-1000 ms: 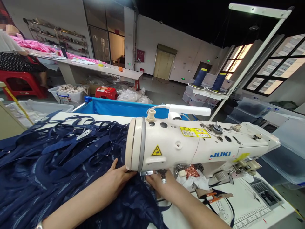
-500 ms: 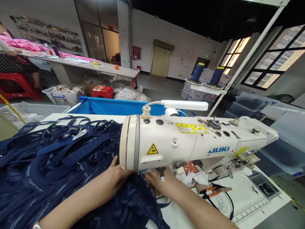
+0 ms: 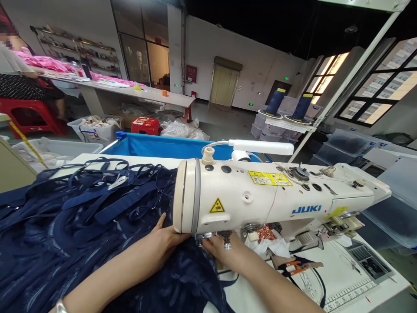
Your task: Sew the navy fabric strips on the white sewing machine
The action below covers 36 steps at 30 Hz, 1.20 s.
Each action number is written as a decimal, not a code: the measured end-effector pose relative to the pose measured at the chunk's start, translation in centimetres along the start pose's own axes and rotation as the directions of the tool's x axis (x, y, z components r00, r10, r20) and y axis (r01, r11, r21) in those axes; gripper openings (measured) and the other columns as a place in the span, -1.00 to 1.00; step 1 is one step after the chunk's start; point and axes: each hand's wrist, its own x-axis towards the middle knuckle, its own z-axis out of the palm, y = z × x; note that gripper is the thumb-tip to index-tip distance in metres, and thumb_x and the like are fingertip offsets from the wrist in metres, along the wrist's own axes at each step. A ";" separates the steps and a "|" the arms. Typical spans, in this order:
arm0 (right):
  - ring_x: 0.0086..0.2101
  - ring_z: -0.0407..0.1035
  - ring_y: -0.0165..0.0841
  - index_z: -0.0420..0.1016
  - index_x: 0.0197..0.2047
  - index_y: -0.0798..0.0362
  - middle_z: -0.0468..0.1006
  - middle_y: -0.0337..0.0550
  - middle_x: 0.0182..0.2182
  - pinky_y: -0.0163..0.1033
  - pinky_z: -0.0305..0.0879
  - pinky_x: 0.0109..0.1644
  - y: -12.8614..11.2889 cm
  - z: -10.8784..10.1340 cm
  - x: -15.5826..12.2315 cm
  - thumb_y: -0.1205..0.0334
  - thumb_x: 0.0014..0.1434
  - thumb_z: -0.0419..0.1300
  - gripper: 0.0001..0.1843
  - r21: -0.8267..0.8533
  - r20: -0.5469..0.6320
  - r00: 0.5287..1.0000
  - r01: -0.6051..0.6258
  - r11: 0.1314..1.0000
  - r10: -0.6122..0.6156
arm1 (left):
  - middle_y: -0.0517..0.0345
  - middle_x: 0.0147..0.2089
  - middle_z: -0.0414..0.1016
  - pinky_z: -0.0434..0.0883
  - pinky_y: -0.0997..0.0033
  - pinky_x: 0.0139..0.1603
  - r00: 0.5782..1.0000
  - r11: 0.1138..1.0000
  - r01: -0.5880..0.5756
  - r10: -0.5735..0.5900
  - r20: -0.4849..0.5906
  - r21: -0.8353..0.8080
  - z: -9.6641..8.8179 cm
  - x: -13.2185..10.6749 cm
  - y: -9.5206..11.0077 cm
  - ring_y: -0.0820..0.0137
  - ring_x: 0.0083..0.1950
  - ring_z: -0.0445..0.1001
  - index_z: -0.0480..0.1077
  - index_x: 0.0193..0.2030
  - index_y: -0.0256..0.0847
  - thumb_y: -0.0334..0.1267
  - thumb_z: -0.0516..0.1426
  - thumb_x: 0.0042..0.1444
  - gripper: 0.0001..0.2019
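A heap of navy blue garments with straps and bands spreads over the left of the sewing table and up to the sewing machine. Low at the machine's head end, my left hand grips the navy fabric; one finger sticks up, and the others disappear behind the head. My right hand is across from it, fingers drawn together on the cloth close to the presser area. Part of it is covered by the machine's lower metal parts. The needle and the exact fabric edge are hidden.
Right of my arm lie orange-handled snips, a printed ruler scale and a bag of copper-coloured bits. Two navy thread cones stand behind. A blue cloth bin borders the table's far side. A person sits at far left.
The whole view has shifted slightly, so the machine and hands appear a little further right and lower. Both hands keep about the same place on the navy fabric.
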 end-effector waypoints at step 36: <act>-0.23 0.52 -0.19 0.32 0.20 -0.07 0.55 -0.12 0.06 -0.27 0.43 -0.49 0.3 0.7 -0.3 0.46 0.21 0.13 -0.49 -0.544 0.138 0.966 0.257 0.798 -0.217 | 0.15 0.44 0.18 -0.10 -0.39 0.40 1.000 0.999 0.019 -0.018 -0.012 0.030 0.9 -0.3 -0.3 0.18 0.36 0.30 0.21 0.36 0.17 -0.59 -0.12 0.18 -0.30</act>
